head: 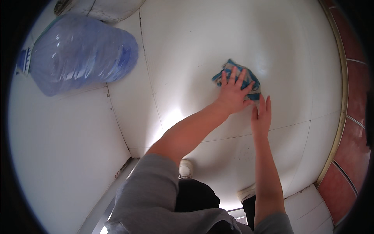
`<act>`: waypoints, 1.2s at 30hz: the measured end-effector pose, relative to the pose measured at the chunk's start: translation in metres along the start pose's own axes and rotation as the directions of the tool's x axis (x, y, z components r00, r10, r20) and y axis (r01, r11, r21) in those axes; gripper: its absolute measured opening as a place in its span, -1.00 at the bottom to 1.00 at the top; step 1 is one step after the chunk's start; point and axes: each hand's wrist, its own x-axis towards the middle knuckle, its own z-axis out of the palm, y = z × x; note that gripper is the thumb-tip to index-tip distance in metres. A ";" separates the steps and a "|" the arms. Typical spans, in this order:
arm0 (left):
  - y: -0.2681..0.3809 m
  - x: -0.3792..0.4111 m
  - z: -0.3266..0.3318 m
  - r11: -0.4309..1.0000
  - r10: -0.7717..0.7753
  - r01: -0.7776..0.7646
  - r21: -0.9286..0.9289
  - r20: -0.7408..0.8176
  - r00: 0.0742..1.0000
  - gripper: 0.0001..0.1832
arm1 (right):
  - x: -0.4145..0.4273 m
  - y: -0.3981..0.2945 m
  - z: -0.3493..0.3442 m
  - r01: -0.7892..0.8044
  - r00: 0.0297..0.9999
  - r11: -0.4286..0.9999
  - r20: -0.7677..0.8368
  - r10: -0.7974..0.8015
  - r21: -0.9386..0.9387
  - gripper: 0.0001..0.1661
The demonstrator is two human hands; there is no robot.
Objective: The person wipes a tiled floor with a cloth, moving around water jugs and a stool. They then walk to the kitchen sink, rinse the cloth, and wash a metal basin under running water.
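A crumpled cloth with blue and pale stripes point(253, 84) lies on the white tiled floor point(181, 58). My left hand point(233, 95) rests palm down on it with the fingers spread, pressing it against the tile. Just right of and below the cloth is my right hand point(262, 117), its fingers extended and pointing at the cloth's lower corner. Nothing shows in my right hand; whether its fingertips touch the cloth I cannot tell.
A large bluish plastic bag or bottle point(84, 52) lies at upper left. Red tiles point(355, 90) with a brass-coloured edge strip point(342, 96) run along the right. My white shoes point(185, 169) stand below my arms. A white wall or panel point(58, 131) is at left.
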 end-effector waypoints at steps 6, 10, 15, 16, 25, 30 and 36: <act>-0.050 0.091 0.006 0.954 0.125 -0.137 0.266 0.061 0.990 -0.46 | -0.056 0.042 0.014 0.008 0.990 0.967 0.137 0.028 -0.255 -0.28; -0.106 0.152 -0.027 0.854 -0.238 0.206 0.478 0.006 0.971 -0.38 | -0.048 0.029 0.007 -0.021 0.981 0.967 0.183 0.070 -0.252 -0.25; -0.181 0.135 -0.060 0.756 -0.447 0.481 0.445 -0.186 0.875 -0.35 | -0.048 0.033 -0.001 0.001 0.973 0.952 0.221 0.071 -0.308 -0.23; -0.191 0.115 -0.064 0.759 -0.427 0.477 0.444 -0.214 0.879 -0.35 | -0.047 0.032 -0.001 0.005 0.973 0.950 0.222 0.068 -0.313 -0.23; -0.046 -0.059 -0.016 0.927 -0.171 0.201 0.317 -0.122 0.978 -0.50 | -0.043 0.011 -0.005 0.014 0.980 0.993 0.198 0.009 -0.115 -0.24; 0.028 -0.154 -0.002 0.991 0.064 -0.072 0.113 0.072 0.995 -0.63 | -0.092 -0.013 -0.011 0.238 0.878 0.966 0.448 -0.172 -0.097 -0.21; 0.027 -0.141 -0.009 0.946 0.170 -0.094 -0.310 0.228 0.959 -0.61 | -0.128 -0.001 0.003 0.126 0.965 0.985 0.214 -0.149 0.118 -0.45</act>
